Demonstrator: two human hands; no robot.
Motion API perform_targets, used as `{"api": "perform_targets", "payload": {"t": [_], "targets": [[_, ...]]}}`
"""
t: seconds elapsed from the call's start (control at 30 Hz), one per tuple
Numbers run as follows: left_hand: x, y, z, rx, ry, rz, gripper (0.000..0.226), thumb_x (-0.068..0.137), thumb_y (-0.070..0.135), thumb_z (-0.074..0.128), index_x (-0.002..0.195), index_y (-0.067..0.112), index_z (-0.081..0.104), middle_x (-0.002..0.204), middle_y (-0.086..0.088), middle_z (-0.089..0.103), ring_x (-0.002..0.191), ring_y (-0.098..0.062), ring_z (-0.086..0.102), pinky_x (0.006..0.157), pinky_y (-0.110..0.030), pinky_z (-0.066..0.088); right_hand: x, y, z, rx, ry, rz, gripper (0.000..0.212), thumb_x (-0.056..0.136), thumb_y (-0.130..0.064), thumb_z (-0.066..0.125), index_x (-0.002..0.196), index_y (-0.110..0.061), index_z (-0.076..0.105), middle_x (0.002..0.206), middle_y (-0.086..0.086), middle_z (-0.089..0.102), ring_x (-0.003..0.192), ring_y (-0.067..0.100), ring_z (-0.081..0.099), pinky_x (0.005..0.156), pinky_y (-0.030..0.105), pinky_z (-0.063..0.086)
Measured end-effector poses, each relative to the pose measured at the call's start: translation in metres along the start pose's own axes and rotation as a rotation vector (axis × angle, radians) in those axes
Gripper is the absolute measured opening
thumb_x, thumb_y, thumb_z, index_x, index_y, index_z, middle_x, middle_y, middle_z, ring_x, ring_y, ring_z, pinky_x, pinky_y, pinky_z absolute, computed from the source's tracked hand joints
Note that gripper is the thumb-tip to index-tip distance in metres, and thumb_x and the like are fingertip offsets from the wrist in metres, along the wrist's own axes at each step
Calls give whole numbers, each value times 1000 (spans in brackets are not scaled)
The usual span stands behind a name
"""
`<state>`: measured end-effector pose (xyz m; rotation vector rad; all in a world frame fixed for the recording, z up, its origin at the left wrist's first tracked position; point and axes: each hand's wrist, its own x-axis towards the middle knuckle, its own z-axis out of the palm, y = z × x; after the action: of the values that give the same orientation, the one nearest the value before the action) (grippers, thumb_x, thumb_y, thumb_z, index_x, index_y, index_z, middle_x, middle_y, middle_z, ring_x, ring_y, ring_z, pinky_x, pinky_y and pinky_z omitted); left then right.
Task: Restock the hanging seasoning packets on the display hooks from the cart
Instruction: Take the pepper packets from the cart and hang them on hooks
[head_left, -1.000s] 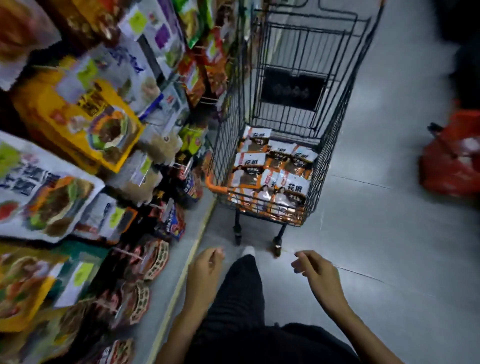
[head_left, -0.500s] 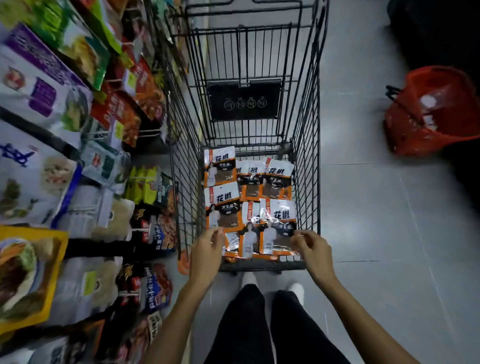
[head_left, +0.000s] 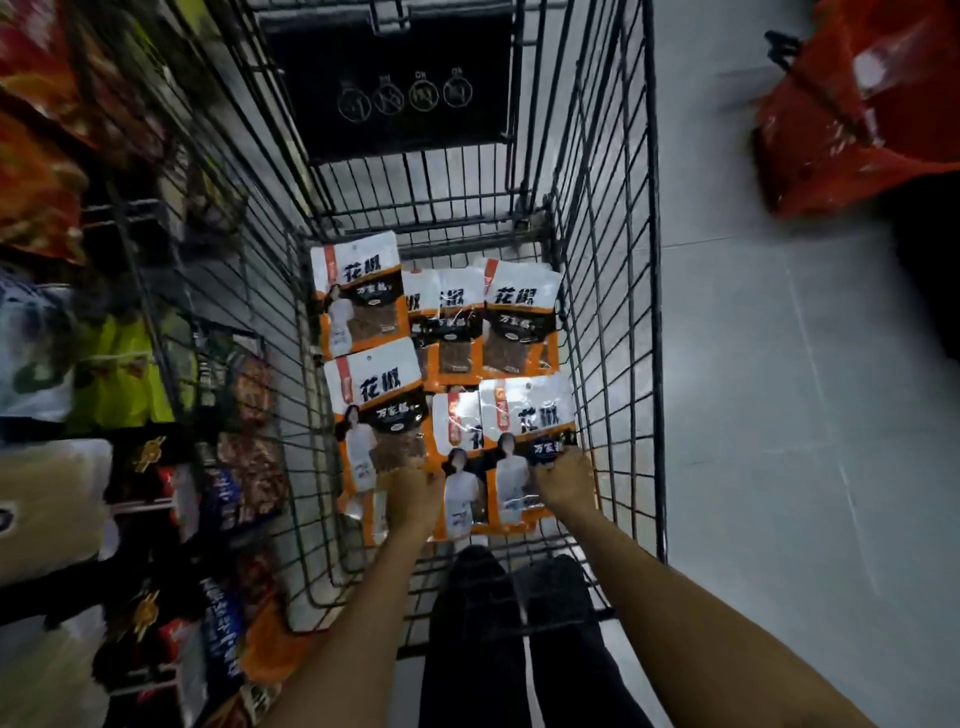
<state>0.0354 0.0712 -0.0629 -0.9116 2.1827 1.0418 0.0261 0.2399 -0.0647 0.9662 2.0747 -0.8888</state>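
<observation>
View from a head camera, looking straight down into a black wire shopping cart (head_left: 652, 312) in a shop aisle. Half a second ago both hands were at the near rim of the cart; now both forearms reach over that rim and the hands are down among the seasoning packets (head_left: 452, 332), which lie flat on the cart floor in two loose, overlapping rows. The packets are white and orange with a dark window. The camera is now closer to and more directly above the cart, so the packets fill more of the view. The right hand (head_left: 563, 480) has its fingers curled over the lower part of the near-right packet (head_left: 524, 415) and pinches it with the thumb. The left hand (head_left: 415, 493) rests, back upward, on the seam between the near-left packet (head_left: 376, 405) and the one beside it; its fingertips are hidden, so whether it grips anything cannot be told. A black placard (head_left: 389, 78) hangs on the far end of the cart. To the left, blurred hanging goods (head_left: 119, 374) crowd the display. A red basket (head_left: 857, 104) sits on the grey tiled floor (head_left: 779, 467) at upper right, well apart from the cart. The person's legs (head_left: 519, 649) in dark trousers show below the cart.
</observation>
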Motion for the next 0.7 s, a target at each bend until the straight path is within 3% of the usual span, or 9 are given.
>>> {"api": "perform_targets", "payload": {"t": [0.07, 0.13, 0.27, 0.33, 0.43, 0.5, 0.6, 0.7], "targets": [[9, -5, 11, 12, -39, -32, 28, 90, 0, 53, 66, -15, 53, 74, -40, 54, 71, -48, 57, 52, -40, 34, 8, 1, 6, -50, 25, 48, 51, 89, -21, 59, 131, 4, 42, 132, 21, 49, 119, 36, 50, 99, 42, 46], [13, -7, 21, 9, -50, -50, 25, 89, 1, 55, 87, -23, 50, 91, -42, 57, 86, -52, 57, 67, -53, 45, 13, 2, 11, -74, 31, 77, 60, 91, -24, 57, 137, 3, 30, 139, 23, 38, 127, 37, 41, 103, 41, 39], [8, -1, 33, -38, 31, -129, 31, 87, 9, 65, 107, -10, 53, 106, -28, 62, 98, -39, 61, 77, -42, 47, 21, 2, 22, -78, 57, 95, 68, 92, -27, 57, 141, 3, 21, 144, 24, 31, 132, 38, 34, 107, 43, 35], [5, 0, 37, -77, 1, -162, 27, 86, 8, 66, 103, -12, 58, 105, -27, 64, 98, -37, 61, 73, -34, 47, 23, 3, 24, -102, 63, 89, 71, 92, -30, 57, 142, 4, 19, 145, 25, 30, 134, 38, 32, 109, 43, 32], [7, -1, 30, -104, -2, -140, 14, 86, 6, 66, 92, -7, 64, 93, -21, 66, 86, -30, 61, 52, -13, 35, 27, 8, 26, -116, 48, 87, 79, 90, -38, 60, 142, 6, 20, 144, 24, 31, 134, 38, 31, 107, 44, 33], [14, -4, 16, -120, 46, -106, 12, 85, 6, 66, 94, -2, 65, 88, -12, 64, 80, -20, 55, 56, -20, 37, 29, 9, 27, -135, 27, 109, 86, 87, -45, 62, 141, 6, 19, 144, 24, 29, 135, 37, 29, 106, 45, 33], [25, -12, -10, -147, 87, -88, 5, 86, 11, 65, 89, 8, 62, 79, 0, 59, 78, -19, 56, 58, -23, 39, 30, 11, 32, -180, 11, 137, 87, 83, -50, 65, 139, 3, 25, 142, 24, 29, 134, 37, 29, 104, 46, 36], [33, -20, -25, -163, 55, -91, 13, 88, 20, 64, 92, 7, 62, 84, -4, 65, 69, -15, 56, 52, -22, 36, 28, 10, 39, -199, 50, 136, 89, 78, -50, 70, 136, 2, 27, 139, 22, 32, 130, 36, 34, 100, 46, 39]]}}
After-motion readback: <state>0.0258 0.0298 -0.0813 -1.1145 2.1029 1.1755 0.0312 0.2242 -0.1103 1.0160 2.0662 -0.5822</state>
